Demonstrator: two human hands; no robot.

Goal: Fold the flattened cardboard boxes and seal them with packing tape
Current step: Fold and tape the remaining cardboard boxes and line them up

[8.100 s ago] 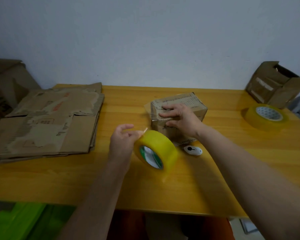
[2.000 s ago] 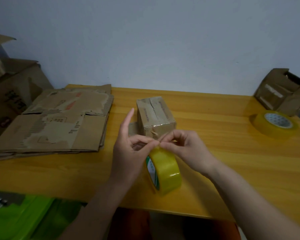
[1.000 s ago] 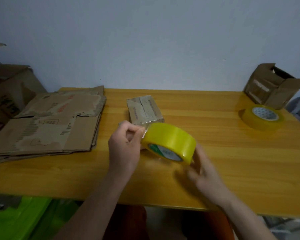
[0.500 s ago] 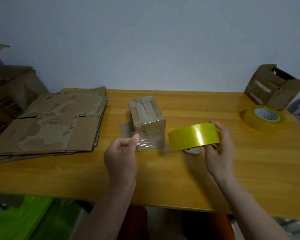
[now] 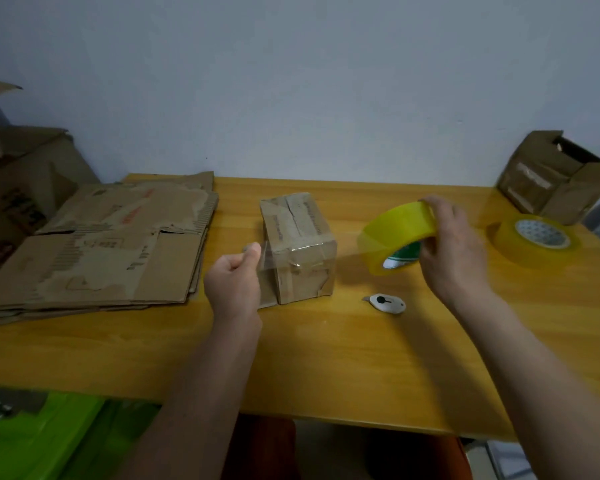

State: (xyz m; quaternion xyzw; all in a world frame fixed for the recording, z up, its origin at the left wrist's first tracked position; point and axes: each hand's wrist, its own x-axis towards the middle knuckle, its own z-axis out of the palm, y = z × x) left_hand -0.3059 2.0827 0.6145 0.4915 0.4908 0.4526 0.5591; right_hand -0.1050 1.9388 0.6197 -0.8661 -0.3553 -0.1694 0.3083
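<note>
A pile of flat cardboard boxes (image 5: 101,244) lies at the left end of the tabletop (image 5: 326,368), reaching from the back edge toward the front. Next comes the left hand (image 5: 234,284), which pinches the loose end of a clear strip of tape (image 5: 347,252) between thumb and curled fingers. The strip runs across the front of the small folded box (image 5: 297,245), which stands in the middle of the tabletop, nearer the back edge. Close to the box's right front corner a small grey cutter (image 5: 385,302) lies flat on the wood. Above it the right hand (image 5: 452,249) holds the yellow tape roll (image 5: 397,233) up in the air, fingers wrapped round it. Near the right edge a second tape roll (image 5: 534,239) lies flat. Behind it, at the back right corner, sits an open brown box (image 5: 551,176).
</note>
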